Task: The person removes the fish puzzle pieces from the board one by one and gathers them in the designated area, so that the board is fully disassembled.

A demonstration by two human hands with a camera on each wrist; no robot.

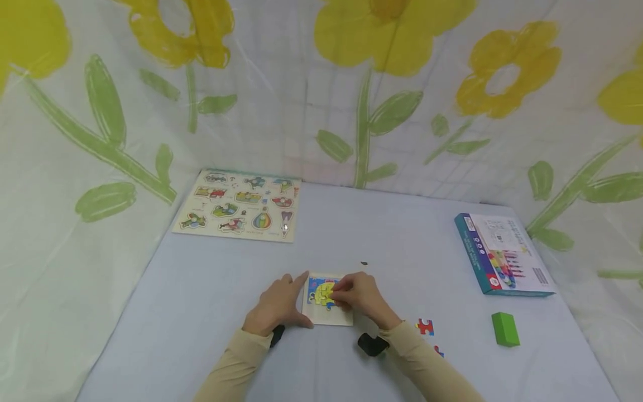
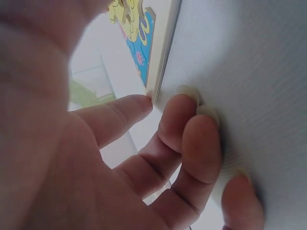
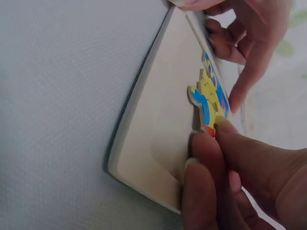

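Note:
A small wooden jigsaw board [image 1: 332, 317] lies on the table, with joined yellow and blue puzzle pieces [image 1: 316, 294] in its upper part. My left hand [image 1: 278, 304] spans the board's left side, index fingertip at the far corner and thumb at the near one. In the left wrist view, the other fingers [image 2: 201, 148] are bent against the tablecloth. Over the board's right half, my right hand [image 1: 363, 296] pinches a puzzle piece [image 3: 209, 130] between thumb and fingers. A bit of red shows on that piece; the fingers hide most of it. It meets the yellow pieces' edge.
Right of my right forearm lie a red puzzle piece [image 1: 425, 326] and another piece [image 1: 439, 351], partly covered by the sleeve. A green block [image 1: 505, 329] and a flat box [image 1: 507, 254] stand farther right. A vehicle puzzle board [image 1: 241, 209] lies back left, a small dark piece [image 1: 364, 263] behind my hands.

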